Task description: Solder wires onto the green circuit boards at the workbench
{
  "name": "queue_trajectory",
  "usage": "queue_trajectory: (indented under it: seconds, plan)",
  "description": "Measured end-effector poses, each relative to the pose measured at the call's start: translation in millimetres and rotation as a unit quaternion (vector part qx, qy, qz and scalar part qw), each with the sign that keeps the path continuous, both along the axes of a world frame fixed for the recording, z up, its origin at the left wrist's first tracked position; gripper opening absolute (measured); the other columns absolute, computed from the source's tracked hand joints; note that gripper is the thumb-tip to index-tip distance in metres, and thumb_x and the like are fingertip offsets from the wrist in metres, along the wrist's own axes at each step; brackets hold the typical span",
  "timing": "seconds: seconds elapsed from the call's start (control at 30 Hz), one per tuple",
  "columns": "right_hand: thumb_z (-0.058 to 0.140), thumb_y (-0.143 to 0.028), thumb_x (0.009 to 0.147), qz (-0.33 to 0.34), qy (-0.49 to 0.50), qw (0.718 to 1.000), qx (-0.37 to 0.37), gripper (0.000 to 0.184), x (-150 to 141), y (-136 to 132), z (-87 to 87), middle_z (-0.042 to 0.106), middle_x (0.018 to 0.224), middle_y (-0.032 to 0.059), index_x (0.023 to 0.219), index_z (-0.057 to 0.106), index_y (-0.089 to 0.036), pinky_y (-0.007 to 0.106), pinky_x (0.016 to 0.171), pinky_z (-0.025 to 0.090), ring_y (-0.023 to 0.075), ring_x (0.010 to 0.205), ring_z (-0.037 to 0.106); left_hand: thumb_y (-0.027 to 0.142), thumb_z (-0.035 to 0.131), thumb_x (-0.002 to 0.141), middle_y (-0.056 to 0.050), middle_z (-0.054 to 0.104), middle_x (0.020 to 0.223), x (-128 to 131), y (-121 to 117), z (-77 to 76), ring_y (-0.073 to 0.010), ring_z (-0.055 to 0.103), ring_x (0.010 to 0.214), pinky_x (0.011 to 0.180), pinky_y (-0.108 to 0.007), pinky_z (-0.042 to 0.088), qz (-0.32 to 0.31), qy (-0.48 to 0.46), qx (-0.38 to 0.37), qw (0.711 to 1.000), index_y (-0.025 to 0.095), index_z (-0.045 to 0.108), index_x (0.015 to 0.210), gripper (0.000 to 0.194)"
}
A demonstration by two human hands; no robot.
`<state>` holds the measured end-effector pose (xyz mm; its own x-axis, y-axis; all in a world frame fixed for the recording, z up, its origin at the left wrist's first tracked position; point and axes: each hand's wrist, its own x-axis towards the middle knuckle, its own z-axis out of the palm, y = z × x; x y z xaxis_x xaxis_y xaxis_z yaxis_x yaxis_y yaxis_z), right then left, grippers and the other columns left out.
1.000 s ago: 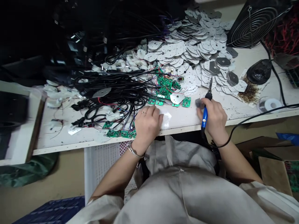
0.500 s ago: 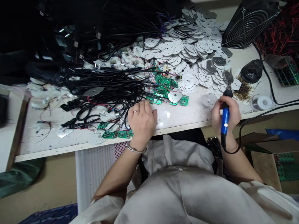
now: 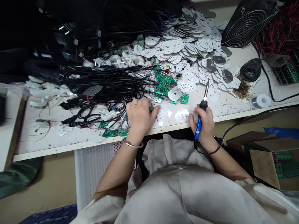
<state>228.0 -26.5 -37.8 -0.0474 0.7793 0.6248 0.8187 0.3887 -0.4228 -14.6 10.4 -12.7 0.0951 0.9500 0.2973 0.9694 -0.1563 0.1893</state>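
A blue-handled soldering iron [image 3: 199, 126] is in my right hand [image 3: 204, 122], its metal tip tilted up toward the pile of white plates. My left hand [image 3: 140, 116] lies palm down at the end of the black cables [image 3: 109, 84]. Its thumb is spread from the fingers, and a bit of green board [image 3: 151, 108] shows between them; the fingertips are partly hidden. Between my hands, clear plastic discs [image 3: 182, 115] rest on the white table [image 3: 77, 140]. More green circuit boards [image 3: 164, 81] with thin wires lie just beyond my left hand.
White perforated plates [image 3: 173, 46] are heaped at the back. To the right stand a black fan [image 3: 247, 28], a black iron holder [image 3: 251, 70], and a solder spool [image 3: 261, 101]. The iron's cord [image 3: 243, 115] trails right. A cardboard box [image 3: 265, 165] sits below the edge.
My right hand has moved left with the soldering iron, away from the holder side. My left thumb has spread further from its fingers, and that hand has shifted slightly left.
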Motion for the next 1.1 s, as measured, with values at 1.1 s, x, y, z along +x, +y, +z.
queue_trajectory:
  seconds: [1.1]
  plan:
    - [0.053, -0.018, 0.093, 0.345, -0.044, 0.919, -0.186, 0.045, 47, 36, 22.9, 0.049, 0.145, 0.0119, 0.135, 0.042, -0.029, 0.036, 0.097, 0.057, 0.0216, 0.127, 0.057, 0.018, 0.051, 0.091, -0.009, 0.066, 0.069, 8, -5, 18.4, -0.0251, 0.061, 0.072, 0.076, -0.043, 0.044, -0.134, 0.137, -0.021, 0.981, 0.016, 0.068, 0.072, 0.026]
